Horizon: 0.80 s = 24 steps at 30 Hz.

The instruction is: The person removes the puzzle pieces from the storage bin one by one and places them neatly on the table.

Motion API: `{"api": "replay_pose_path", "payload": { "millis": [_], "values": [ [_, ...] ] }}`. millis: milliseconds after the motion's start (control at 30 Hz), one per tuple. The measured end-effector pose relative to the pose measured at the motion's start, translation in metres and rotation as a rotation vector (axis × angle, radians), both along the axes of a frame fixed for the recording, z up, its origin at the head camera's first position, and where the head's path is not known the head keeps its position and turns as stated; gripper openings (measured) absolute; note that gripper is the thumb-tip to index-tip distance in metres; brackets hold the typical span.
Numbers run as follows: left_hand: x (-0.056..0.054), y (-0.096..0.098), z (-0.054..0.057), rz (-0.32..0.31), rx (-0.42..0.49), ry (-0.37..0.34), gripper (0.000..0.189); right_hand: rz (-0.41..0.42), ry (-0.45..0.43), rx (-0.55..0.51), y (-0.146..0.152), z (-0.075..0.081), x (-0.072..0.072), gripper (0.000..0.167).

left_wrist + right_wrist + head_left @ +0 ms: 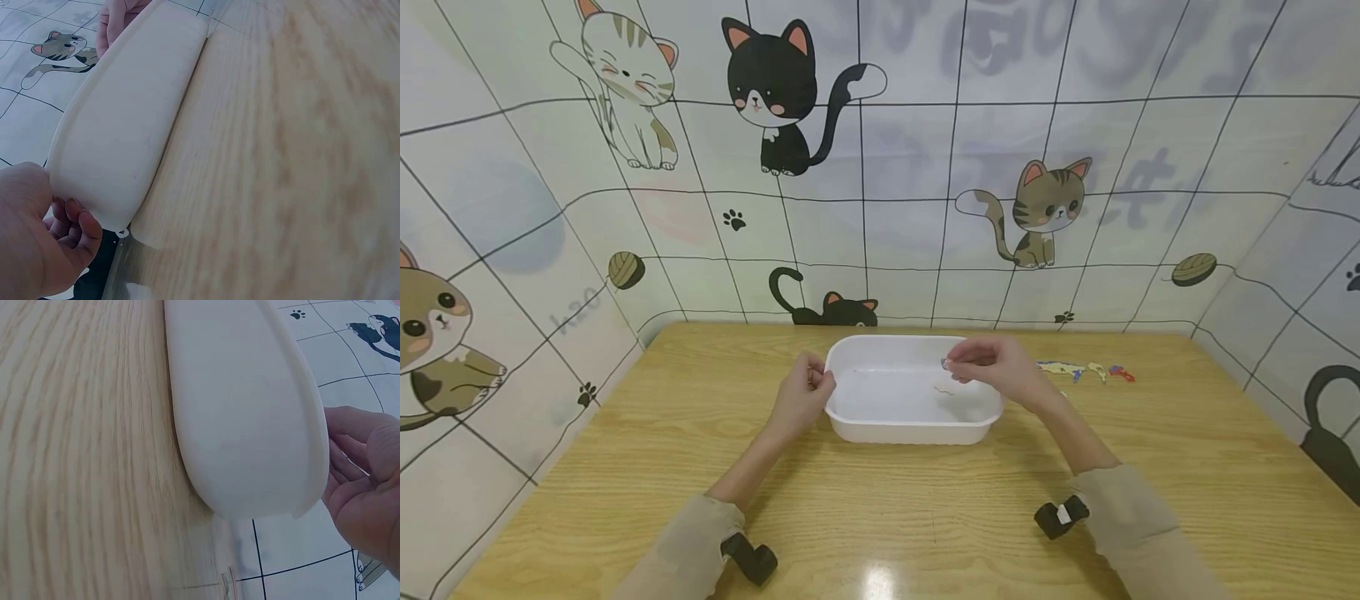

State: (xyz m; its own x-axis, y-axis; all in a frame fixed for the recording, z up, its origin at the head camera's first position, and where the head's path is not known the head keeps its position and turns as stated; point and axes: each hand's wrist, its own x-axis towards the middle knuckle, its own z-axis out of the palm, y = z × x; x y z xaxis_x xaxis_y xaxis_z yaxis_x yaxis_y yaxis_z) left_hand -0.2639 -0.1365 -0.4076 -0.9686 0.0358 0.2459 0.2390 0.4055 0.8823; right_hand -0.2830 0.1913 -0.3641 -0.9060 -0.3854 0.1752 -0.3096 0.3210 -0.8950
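A white oblong plastic basin (887, 404) stands on the wooden table. At its left end my left hand (803, 398) grips the rim between thumb and curled fingers, as the left wrist view also shows. My right hand (1003, 371) is over the basin's right end, pinching a small piece with blue and white on it (945, 363) between thumb and fingertips. Its kind is too small to tell. A thin brownish strand or edge (943, 390) shows inside the basin below that hand. In the right wrist view, the basin wall (250, 412) hides the fingertips and the piece.
Right of the basin lie a flat blue, yellow and white piece (1060, 367), a pale yellowish piece (1097, 372) and a red and blue piece (1122, 373). Behind the wooden table (880, 500) hangs a cat-patterned backdrop (910, 233).
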Motion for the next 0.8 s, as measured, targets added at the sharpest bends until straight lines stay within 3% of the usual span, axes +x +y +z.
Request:
{"api": "replay_pose_path", "payload": {
  "millis": [367, 800],
  "values": [
    [0.000, -0.001, 0.000, 0.000, 0.000, -0.003, 0.013, -0.084, -0.037, 0.003, 0.030, 0.006, 0.008, 0.033],
    [0.000, -0.001, 0.000, -0.001, -0.004, 0.002, 0.014, -0.159, 0.019, 0.018, 0.074, 0.007, 0.018, 0.035]
  ]
}}
